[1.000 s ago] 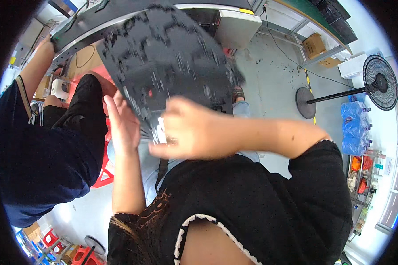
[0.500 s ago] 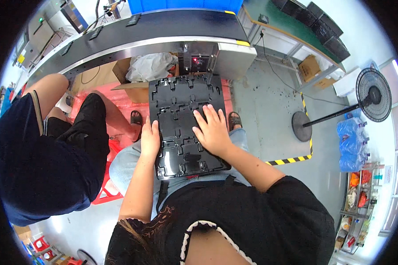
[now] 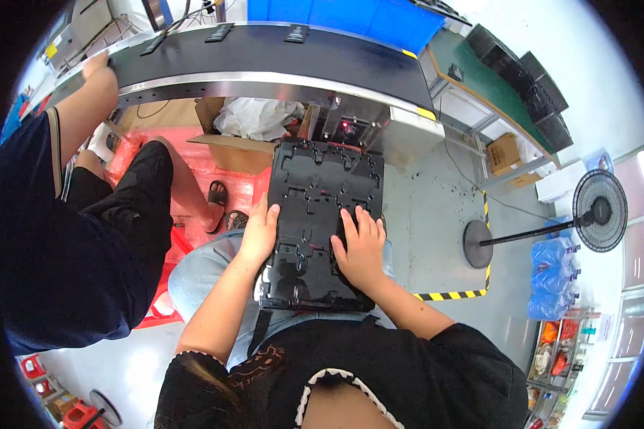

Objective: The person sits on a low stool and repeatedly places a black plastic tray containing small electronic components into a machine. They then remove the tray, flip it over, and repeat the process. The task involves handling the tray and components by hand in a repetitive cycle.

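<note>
A glossy black moulded plastic tray (image 3: 304, 243) with shaped recesses rests on my lap, its far end towards the conveyor; it may be a stack of several. My left hand (image 3: 260, 234) presses along its left edge, fingers stretched forward and the thumb side against the rim. On the tray's right half, my right hand (image 3: 361, 254) lies palm down with fingers extended. I see no separate object in either hand.
Ahead runs a black conveyor belt (image 3: 265, 61) bearing small black parts (image 3: 297, 33). A co-worker's hand (image 3: 96, 64) is at its left end. Beneath it stands a cardboard box (image 3: 240, 154) with white plastic bags. A pedestal fan (image 3: 599, 211) stands at right.
My view has shifted, and the tray appears further right and lower. My right hand has slid slightly nearer on it. The belt's parts have moved right; the co-worker's hand now reaches the belt.
</note>
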Tool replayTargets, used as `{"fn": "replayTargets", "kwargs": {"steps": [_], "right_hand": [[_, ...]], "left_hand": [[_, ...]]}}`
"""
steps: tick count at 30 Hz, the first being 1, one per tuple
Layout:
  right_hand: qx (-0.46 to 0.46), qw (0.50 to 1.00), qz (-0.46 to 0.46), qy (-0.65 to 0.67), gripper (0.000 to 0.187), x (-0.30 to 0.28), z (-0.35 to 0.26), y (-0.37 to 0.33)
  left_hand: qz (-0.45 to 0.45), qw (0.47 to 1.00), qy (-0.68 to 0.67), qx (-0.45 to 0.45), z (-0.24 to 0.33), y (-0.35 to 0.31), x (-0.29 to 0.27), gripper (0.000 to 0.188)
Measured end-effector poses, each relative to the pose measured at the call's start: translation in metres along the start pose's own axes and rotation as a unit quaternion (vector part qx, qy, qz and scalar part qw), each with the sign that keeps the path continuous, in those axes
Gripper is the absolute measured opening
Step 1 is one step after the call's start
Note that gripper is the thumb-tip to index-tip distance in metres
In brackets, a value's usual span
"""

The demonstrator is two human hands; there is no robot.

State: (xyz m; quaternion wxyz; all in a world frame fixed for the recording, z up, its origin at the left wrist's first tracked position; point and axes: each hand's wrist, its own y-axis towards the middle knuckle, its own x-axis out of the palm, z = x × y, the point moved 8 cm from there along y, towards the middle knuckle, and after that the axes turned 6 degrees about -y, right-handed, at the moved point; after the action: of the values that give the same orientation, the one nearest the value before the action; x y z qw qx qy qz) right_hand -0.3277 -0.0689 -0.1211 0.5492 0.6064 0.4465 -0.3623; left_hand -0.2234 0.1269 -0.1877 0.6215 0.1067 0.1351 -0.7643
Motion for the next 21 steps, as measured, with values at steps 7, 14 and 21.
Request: {"fn": "replayTargets", "kwargs": {"steps": [7, 14, 21], "right_hand": [[-0.089, 0.982, -0.159, -0.048, 0.061, -0.014, -0.002, 0.014], [-0.163, 0.946, -0.276, 0.055, 0.034, -0.064, 0.024, 0.168], [-0.122, 0.991, 0.045, -0.036, 0.08, -0.08, 0.109, 0.397]], "left_hand": [[0.044, 0.999, -0.02, -0.014, 0.001, -0.024, 0.007, 0.056], [0.042, 0.997, -0.059, -0.027, -0.001, -0.029, 0.002, 0.056], [0.074, 0.962, 0.014, 0.264, 0.122, -0.007, -0.04, 0.054]]}}
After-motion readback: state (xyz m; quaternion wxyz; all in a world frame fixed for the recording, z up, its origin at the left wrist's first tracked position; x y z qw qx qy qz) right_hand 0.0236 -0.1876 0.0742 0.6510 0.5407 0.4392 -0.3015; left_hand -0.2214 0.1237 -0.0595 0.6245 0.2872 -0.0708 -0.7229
